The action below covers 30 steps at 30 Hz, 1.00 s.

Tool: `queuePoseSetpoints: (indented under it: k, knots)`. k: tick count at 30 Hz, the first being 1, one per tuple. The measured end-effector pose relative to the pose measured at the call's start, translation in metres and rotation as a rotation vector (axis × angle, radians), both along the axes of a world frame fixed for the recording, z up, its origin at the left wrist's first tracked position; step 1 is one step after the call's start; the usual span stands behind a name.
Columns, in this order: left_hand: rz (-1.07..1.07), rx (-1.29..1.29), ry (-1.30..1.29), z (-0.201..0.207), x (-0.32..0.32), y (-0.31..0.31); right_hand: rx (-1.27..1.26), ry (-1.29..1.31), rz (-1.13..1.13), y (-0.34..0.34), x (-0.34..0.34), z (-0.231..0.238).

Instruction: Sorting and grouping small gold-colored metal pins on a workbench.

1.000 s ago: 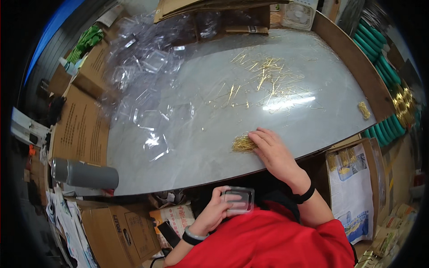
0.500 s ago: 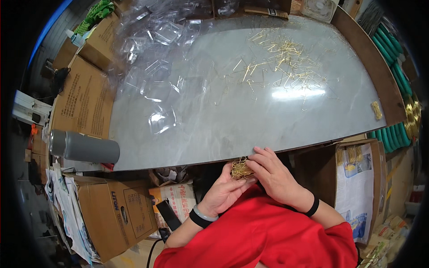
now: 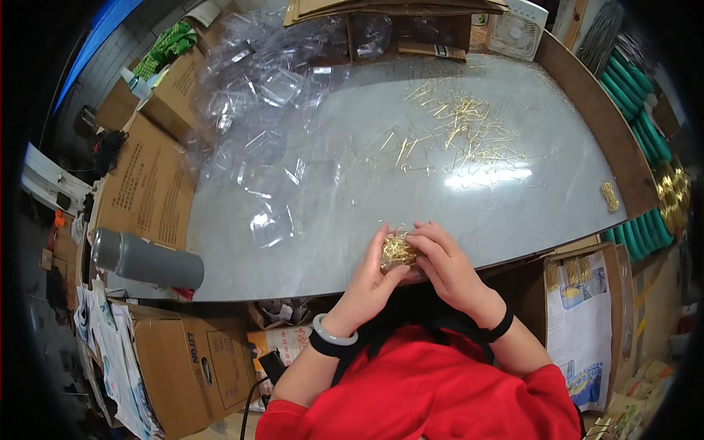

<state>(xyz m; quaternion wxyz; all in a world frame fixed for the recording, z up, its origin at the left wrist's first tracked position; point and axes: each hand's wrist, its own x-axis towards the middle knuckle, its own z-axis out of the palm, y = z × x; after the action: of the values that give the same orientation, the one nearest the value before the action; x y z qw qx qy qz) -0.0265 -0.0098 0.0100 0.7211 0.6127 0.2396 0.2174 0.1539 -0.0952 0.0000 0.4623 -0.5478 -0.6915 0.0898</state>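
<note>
A bundle of gold wire hooks (image 3: 397,251) is held between my two hands just over the table's near edge. My left hand (image 3: 367,284) is closed round its left side, the thumb along the bottom. From the right, my right hand (image 3: 449,270) presses bent fingers onto the bundle; its thumb is mostly hidden. Farther back on the grey table (image 3: 315,227), loose gold wire hooks (image 3: 466,121) lie scattered in a heap. A small tied bundle of gold wire (image 3: 610,196) rests by the right edge.
Clear plastic boxes (image 3: 271,132) pile up at the left. A grey bottle (image 3: 147,259) lies on its side at the near left corner. Cardboard boxes (image 3: 192,359) stand below and beside the table. A small fan (image 3: 516,31) is at the back; green coils (image 3: 644,132) are stacked on the right.
Both hands have moved up and forward over the table edge with the bundle. The bundle has been turned, showing more hook ends. The whole view has shifted slightly.
</note>
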Motion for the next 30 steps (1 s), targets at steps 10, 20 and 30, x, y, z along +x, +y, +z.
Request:
queuePoseSetpoints:
  k: [10,20,30]
  knots:
    - [0.179,1.146,0.628,0.002,-0.001,0.015,-0.07,-0.092,-0.027,0.007,0.002,-0.002]
    - [0.176,1.19,0.397,-0.009,-0.001,0.012,-0.086,0.085,0.038,0.007,0.013,0.003]
    - [0.178,1.127,0.307,-0.01,0.011,0.004,-0.077,0.218,0.008,0.009,0.019,0.013]
